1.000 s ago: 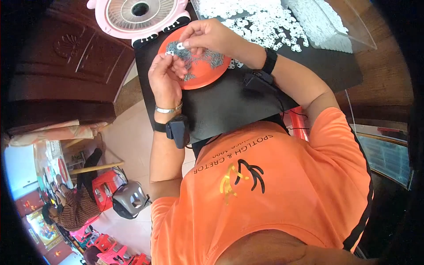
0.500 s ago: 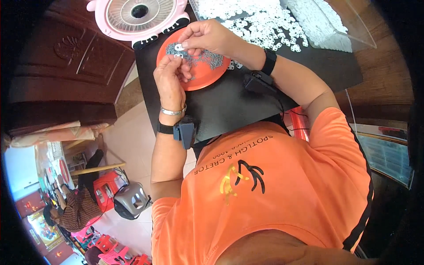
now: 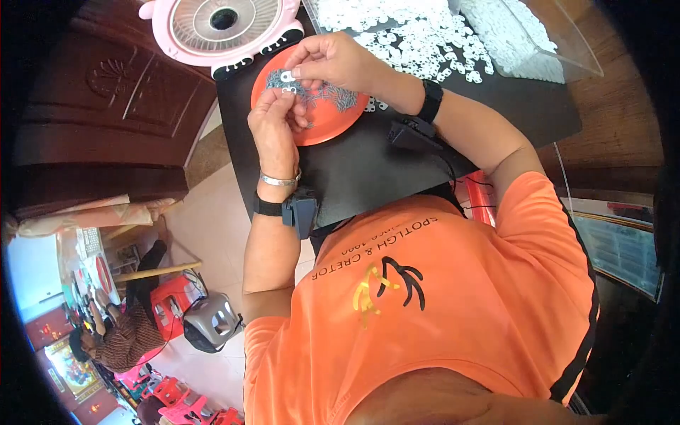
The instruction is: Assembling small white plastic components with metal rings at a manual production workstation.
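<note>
Over a round orange-red plate (image 3: pixel 326 132) my two hands are close together. My left hand (image 3: pixel 275 119) pinches a small white plastic piece with holes (image 3: pixel 289 90) between thumb and fingertips. Just above it, my right hand (image 3: pixel 327 62) grips another small white plastic piece (image 3: pixel 286 76), fingers closed round its edge. The two pieces are nearly touching; whether they meet I cannot tell. Under and beside my hands, a heap of small grey metal screws or pins (image 3: pixel 341 98) lies in the plate.
Many loose white pieces (image 3: pixel 432 46) are spread on the black table (image 3: pixel 382 166) beyond my right hand. A clear bin (image 3: pixel 531 60) full of white pieces stands at the far right. A pink fan (image 3: pixel 227 28) stands at the far left. Another person (image 3: pixel 127 340) sits lower left.
Both hands stay over the plate with their white pieces. My left hand and wrist have shifted very slightly right.
</note>
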A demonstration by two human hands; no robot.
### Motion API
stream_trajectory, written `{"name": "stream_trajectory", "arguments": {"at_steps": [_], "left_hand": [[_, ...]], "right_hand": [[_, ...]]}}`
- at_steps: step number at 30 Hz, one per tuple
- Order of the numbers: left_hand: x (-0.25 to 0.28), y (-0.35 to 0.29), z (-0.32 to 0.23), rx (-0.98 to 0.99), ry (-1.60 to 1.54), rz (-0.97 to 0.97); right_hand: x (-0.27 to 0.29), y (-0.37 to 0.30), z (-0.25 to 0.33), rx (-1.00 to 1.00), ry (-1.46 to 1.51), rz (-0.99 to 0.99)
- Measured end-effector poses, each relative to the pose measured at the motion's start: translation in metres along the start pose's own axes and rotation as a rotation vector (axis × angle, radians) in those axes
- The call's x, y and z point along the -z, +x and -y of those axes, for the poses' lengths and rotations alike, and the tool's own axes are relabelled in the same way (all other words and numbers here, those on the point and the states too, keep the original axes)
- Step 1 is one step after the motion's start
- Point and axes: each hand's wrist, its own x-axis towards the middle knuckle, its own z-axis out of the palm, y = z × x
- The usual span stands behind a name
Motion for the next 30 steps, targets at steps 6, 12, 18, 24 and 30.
{"name": "stream_trajectory", "arguments": {"at_steps": [6,12,18,24,30], "left_hand": [[0.0006,0.0001,-0.0004,0.011,0.012,-0.006],[-0.0002,0.0000,0.0001,0.003,0.006,-0.007],[0.0006,-0.0002,0.0000,0.012,0.035,-0.019],[0.0014,0.0008,0.0016,0.008,0.026,-0.007],[0.0010,-0.0001,0.0023,0.013,-0.009,-0.008]], "right_hand": [[-0.0011,-0.0001,0.0010,0.000,0.006,-0.005],[-0.0003,0.0000,0.0008,-0.030,0.027,0.004],[-0.0018,-0.0021,0.0048,-0.008,-0.022,0.041],[-0.0031,-0.0022,0.0022,-0.037,-0.049,0.033],[-0.0038,-0.0048,0.0040,-0.009,-0.051,0.091]]}}
